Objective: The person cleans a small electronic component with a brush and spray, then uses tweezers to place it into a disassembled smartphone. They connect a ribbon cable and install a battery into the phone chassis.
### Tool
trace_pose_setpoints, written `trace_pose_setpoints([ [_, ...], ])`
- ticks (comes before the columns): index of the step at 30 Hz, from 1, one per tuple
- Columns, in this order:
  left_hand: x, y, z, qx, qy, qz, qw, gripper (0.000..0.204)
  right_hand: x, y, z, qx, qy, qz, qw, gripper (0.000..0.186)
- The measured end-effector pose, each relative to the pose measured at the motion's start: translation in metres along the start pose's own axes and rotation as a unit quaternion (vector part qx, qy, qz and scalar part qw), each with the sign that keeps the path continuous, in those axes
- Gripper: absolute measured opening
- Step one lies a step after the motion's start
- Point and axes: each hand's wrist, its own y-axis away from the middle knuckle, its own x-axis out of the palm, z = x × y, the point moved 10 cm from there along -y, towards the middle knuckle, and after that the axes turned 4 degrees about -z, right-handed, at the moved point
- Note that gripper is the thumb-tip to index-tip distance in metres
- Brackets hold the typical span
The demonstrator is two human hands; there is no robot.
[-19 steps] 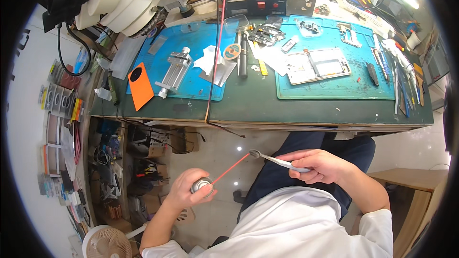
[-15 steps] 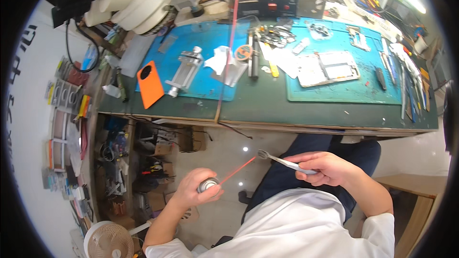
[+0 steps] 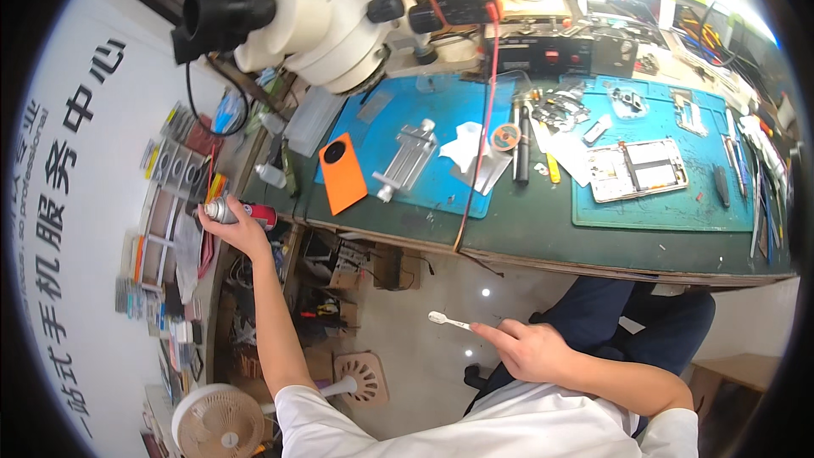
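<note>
Left hand (image 3: 231, 227) gripping spray can (image 3: 242, 212) lying sideways, nozzle seemingly leftward

Our left hand (image 3: 233, 227) covers most of the spray can (image 3: 242, 214), leaving only its cap and red end visible. The brush (image 3: 448, 320) handle disappears into our right hand (image 3: 530, 352). On the counter (image 3: 543, 233), the small parts beside the opened phone (image 3: 638, 169) are too tiny to identify.

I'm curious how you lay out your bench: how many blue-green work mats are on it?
2. A bright blue rubber mat lies left of centre under the white microscope; a teal rubber mat lies to the right, carrying an opened phone frame. Clutter may hide others.
</note>
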Motion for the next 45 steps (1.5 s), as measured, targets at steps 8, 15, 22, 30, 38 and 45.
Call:
trace_pose_setpoints([
  [8, 0.043, -0.006, 0.089, 0.088, -0.091, 0.002, 0.992, 0.063, -0.085, 0.065, -0.029, 0.077, 0.054, -0.078, 0.992, 0.072],
  [15, 0.088, 0.008, 0.087, 0.108, -0.090, 0.011, 0.990, 0.093, -0.184, 0.111, -0.020, 0.091, 0.074, -0.178, 0.977, 0.057],
  [22, 0.061, 0.072, 0.034, 0.046, -0.016, -0.006, 0.999, 0.057, -0.316, 0.173, -0.028, 0.192, 0.246, -0.322, 0.894, 0.045],
  [30, 0.038, 0.284, -0.536, 0.263, 0.335, 0.564, 0.708, 0.043, -0.368, 0.173, -0.061, 0.240, 0.293, -0.264, 0.887, 0.043],
  [38, 0.056, 0.355, -0.601, 0.346, 0.282, 0.594, 0.669, 0.071, -0.376, 0.170, -0.079, 0.209, 0.278, -0.229, 0.909, 0.047],
  [45, 0.061, 0.360, -0.604, 0.357, 0.275, 0.586, 0.673, 0.066, -0.372, 0.157, -0.088, 0.185, 0.271, -0.205, 0.922, 0.046],
])
